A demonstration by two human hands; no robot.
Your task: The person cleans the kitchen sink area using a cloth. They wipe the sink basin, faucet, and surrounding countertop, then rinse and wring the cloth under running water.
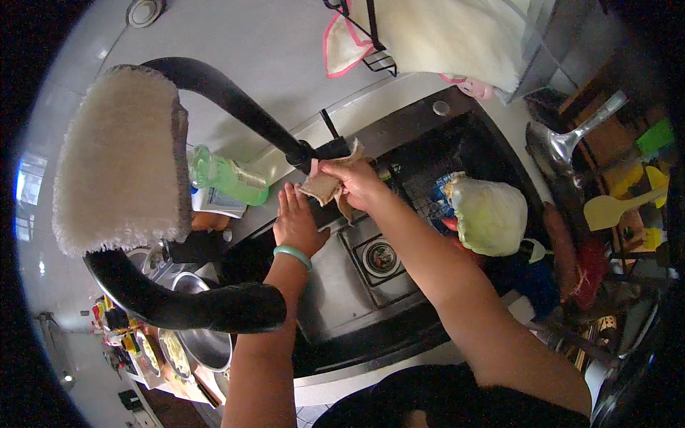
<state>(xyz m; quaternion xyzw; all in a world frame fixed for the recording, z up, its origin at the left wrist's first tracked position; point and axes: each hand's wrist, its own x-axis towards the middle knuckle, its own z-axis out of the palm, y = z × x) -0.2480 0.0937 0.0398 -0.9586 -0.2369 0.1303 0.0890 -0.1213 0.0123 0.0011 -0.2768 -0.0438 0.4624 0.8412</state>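
My right hand is closed round a small beige cloth, pressing it against the base of the black faucet. The cloth's edges stick out between my fingers. My left hand lies with fingers stretched out at the back rim of the sink, just left of the cloth, and holds nothing. A pale green bangle circles its wrist. Over the faucet's curved neck hangs a fluffy cream cloth. In the sink's steel floor sits a round drain strainer.
A green liquid bottle stands behind the sink at left. A napa cabbage rests on the right side. Beyond it are a steel ladle and a yellow spatula. Steel bowls stand at left; a cream towel hangs above.
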